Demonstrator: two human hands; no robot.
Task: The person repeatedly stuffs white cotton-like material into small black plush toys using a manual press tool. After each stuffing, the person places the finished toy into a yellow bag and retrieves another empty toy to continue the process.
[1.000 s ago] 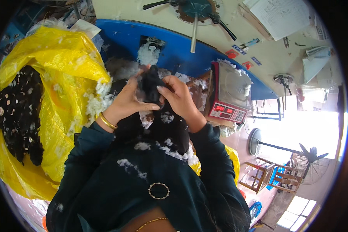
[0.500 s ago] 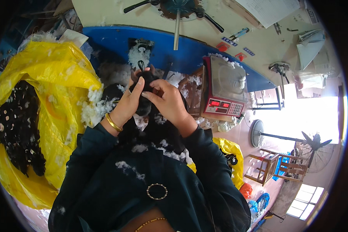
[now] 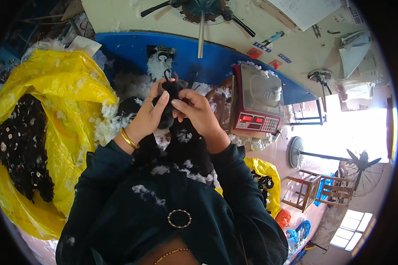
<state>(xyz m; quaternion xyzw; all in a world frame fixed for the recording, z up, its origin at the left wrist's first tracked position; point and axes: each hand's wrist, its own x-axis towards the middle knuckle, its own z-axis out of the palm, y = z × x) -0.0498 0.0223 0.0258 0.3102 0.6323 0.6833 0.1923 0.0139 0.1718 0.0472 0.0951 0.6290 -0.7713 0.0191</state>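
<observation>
A small black furry plush piece (image 3: 171,91) with a thin cord loop at its top is held up over my lap. My left hand (image 3: 152,108) wraps around its left side, thumb lying along the front. From the right, my right hand (image 3: 194,110) pinches the plush's edge between thumb and fingers. Part of the piece is hidden behind both hands. White stuffing fluff (image 3: 161,64) clings to a nozzle on the blue machine panel (image 3: 124,48) just beyond the hands. More tufts are scattered on my dark clothes.
At left stands a big yellow woven sack (image 3: 66,79) containing black furry pieces (image 3: 22,145). A red digital scale (image 3: 257,106) sits right of my hands. Farther right are a smaller yellow sack (image 3: 269,176), wooden stool (image 3: 300,190) and fans (image 3: 296,152). Metal handles (image 3: 201,35) project from the machine top.
My right hand has shifted slightly right and down, its fingers now pinching the plush's right edge. The plush and its loop have moved a little to the right, still in my left hand.
</observation>
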